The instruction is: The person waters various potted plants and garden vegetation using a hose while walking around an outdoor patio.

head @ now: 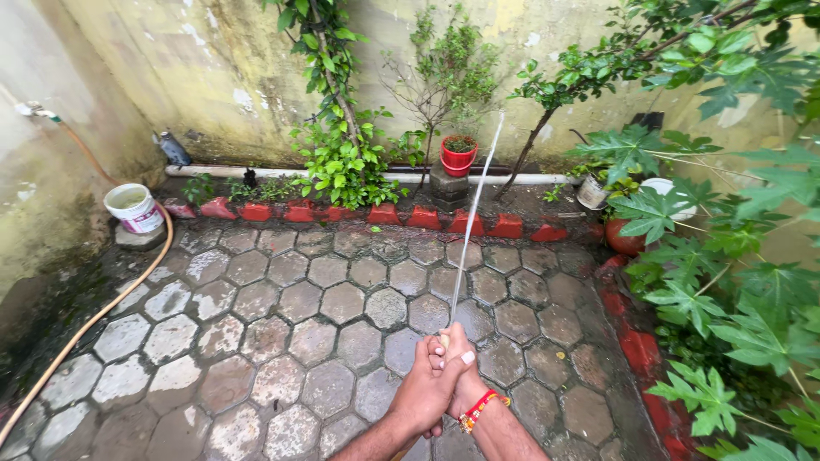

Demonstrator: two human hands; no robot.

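Note:
Both my hands are clasped together low in the middle of the view, around the end of a hose (443, 340) that barely shows between the fingers. My left hand (425, 391) wraps over the front. Behind it, my right hand (468, 384) wears a red and yellow thread band at the wrist. A thin jet of water (475, 213) shoots up and away from the hands toward a red plant pot (458, 157) standing on stacked bricks by the far wall.
Wet hexagonal paving (282, 307) covers the yard. A tan hose (94, 316) curves along the left from a wall tap (32, 109), past a white bucket (133, 207). Red edging bricks (384, 213), shrubs and large-leaved plants (726, 282) line the back and right.

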